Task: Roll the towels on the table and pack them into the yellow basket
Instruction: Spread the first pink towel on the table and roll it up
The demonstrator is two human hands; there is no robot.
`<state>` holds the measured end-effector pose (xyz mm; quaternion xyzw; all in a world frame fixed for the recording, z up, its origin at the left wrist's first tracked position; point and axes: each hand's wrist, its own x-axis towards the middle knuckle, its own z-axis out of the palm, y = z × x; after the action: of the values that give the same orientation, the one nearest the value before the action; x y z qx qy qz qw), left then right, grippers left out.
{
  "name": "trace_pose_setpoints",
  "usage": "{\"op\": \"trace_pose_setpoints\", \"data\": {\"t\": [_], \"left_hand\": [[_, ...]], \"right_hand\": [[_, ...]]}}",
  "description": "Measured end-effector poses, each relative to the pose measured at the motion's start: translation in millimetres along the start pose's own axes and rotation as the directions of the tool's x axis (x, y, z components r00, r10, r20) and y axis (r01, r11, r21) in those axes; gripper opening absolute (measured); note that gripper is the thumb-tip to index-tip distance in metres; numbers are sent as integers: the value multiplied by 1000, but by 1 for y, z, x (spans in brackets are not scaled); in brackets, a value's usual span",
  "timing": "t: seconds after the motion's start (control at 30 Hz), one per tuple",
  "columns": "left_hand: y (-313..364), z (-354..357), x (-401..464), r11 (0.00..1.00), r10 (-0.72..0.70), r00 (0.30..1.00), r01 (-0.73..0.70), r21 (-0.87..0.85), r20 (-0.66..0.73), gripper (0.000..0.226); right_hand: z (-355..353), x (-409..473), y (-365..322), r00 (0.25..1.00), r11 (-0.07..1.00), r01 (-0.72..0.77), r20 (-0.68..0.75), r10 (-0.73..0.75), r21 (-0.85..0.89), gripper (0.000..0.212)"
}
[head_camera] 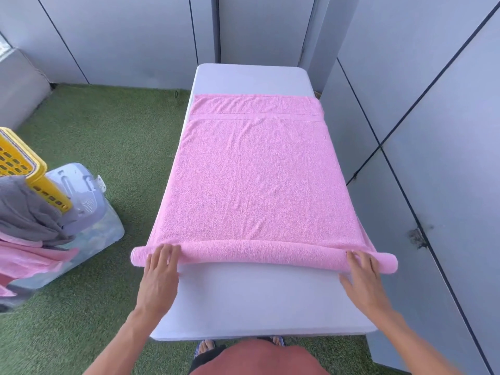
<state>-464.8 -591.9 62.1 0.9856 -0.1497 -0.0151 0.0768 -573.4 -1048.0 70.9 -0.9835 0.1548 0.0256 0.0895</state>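
white table (257,301) | pink terry towel (254,180), near edge rolled | both hands flat on roll

One head-worn view looks forward and steeply down. Both hands sit low in frame, close below the lens.

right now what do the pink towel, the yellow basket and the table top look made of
Pink towel: terry cotton by the look, matte looped nap, soft creases.
Yellow basket: likely rigid moulded plastic, smooth, with slotted holes.
Table top: smooth pale surface with rounded edges, probably plastic; cannot be sure.
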Motion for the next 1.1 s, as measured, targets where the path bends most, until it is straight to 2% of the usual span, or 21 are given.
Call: {"op": "trace_pose_setpoints", "data": {"t": [0.07,0.2,0.27,0.37,0.43,0.5,0.53,0.6,0.67,0.73,0.77,0.83,0.9,0.93,1.03,1.1], "left_hand": [[0,-1,15,998,-26,1000,26,-61,-3,64],[-5,-8,32,984,-77,995,87,-157,70,33],[-10,-10,29,984,-67,987,89,-155,146,23],[-16,-16,24,988,-40,947,85,-130,318,24],[-24,-24,25,971,-37,892,140,-196,451,32],[-32,-35,35,940,-34,846,208,-271,532,37],[-36,-38,42,919,-28,851,228,-320,525,32],[-37,-41,50,885,-57,916,231,-404,398,21],[-32,-38,51,935,-91,979,146,-322,180,20],[-21,-32,39,990,-41,999,39,-139,-13,12],[-15,-26,28,994,-2,996,-7,-107,-85,7],[-5,-10,1,991,35,986,-55,-121,-161,12],[-4,6,-22,992,66,987,-80,-93,-149,38],[-5,10,-26,994,88,988,-95,-57,-124,45],[-7,5,-9,987,59,994,-72,-147,-96,50],[-7,-4,10,978,17,998,-29,-209,-61,42]], "right_hand": [[-5,18,-2,998,998,-26,62,22,58,53],[-16,36,2,989,998,5,149,-15,66,45],[-20,30,10,977,997,42,206,-53,57,41],[-26,19,28,929,997,58,364,-72,49,40],[-37,19,32,889,992,-33,458,-28,124,41],[-48,27,30,870,937,-195,493,29,289,41],[-51,31,28,882,895,-252,468,56,369,39],[-51,35,19,943,859,-258,309,125,442,31],[-43,30,7,984,932,-173,91,151,320,24],[-34,15,-2,992,988,-79,-87,91,131,15],[-27,7,-2,991,998,-40,-124,47,58,18],[-13,-7,2,998,1000,4,-69,-4,-7,43],[0,-13,10,999,999,52,-7,-52,-18,64],[1,-11,13,998,998,67,12,-67,2,67],[-4,9,10,998,994,48,34,-51,101,57],[-10,24,6,998,991,28,56,-36,127,50]]}}
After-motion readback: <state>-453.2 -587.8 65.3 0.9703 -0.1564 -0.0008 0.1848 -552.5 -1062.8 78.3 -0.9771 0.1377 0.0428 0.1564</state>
